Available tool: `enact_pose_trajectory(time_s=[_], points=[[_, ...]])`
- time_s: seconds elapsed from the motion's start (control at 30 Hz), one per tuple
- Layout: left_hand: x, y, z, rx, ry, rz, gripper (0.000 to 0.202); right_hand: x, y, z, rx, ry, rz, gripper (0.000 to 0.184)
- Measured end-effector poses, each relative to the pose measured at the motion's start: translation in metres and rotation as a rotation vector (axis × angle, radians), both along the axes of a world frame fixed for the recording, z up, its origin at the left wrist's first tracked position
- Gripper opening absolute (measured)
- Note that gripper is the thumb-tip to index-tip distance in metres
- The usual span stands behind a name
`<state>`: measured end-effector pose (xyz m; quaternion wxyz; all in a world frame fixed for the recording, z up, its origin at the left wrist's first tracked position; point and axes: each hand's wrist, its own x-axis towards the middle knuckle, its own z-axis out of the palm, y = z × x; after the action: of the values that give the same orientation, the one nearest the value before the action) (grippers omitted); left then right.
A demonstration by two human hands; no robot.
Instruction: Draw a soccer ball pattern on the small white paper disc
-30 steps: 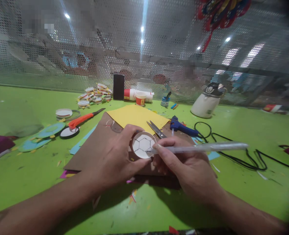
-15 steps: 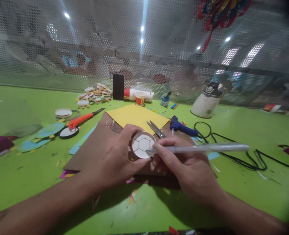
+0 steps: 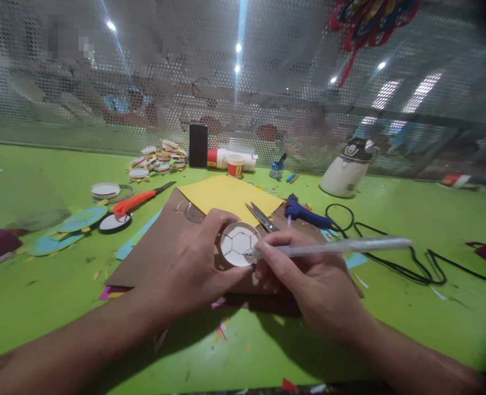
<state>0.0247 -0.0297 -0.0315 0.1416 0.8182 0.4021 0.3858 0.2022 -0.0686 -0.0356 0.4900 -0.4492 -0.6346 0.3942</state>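
My left hand (image 3: pixel 199 263) grips a small round white disc (image 3: pixel 238 241) by its edge, thumb below and fingers above. Dark lines on the disc form a soccer-ball pattern with a hexagon in the middle. In my right hand (image 3: pixel 308 274) is a pen with a clear barrel (image 3: pixel 341 246), its tip at the disc's lower right. Beneath both hands lies brown cardboard (image 3: pixel 156 247), with a yellow sheet (image 3: pixel 226 192) on its far part. Scissors (image 3: pixel 263 216) rest partly open just beyond my right hand.
A blue glue gun (image 3: pixel 308 213) with a black cord is at right, near a white jug (image 3: pixel 345 170). An orange-handled knife (image 3: pixel 133 203) and blue paper rings (image 3: pixel 84 218) lie left. Behind stand a phone (image 3: pixel 198 146), a paper cup (image 3: pixel 235 165) and piled paper discs (image 3: pixel 160 159).
The pen's back end has swung slightly left and up. The hands hold nearly the same pose, and the whole view has shifted a little.
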Motion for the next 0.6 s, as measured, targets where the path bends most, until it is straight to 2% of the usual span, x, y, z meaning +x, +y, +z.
enact_pose_trajectory(time_s=[0.4, 0.6], points=[[0.0012, -0.0006, 0.0005, -0.007, 0.002, 0.005, 0.038, -0.002, 0.0001, -0.0013, 0.054, 0.091, -0.012, 0.018], [-0.0005, 0.0015, 0.0001, -0.005, 0.009, -0.008, 0.037, -0.0019, 0.0001, -0.0014, 0.031, 0.082, -0.012, 0.016]])
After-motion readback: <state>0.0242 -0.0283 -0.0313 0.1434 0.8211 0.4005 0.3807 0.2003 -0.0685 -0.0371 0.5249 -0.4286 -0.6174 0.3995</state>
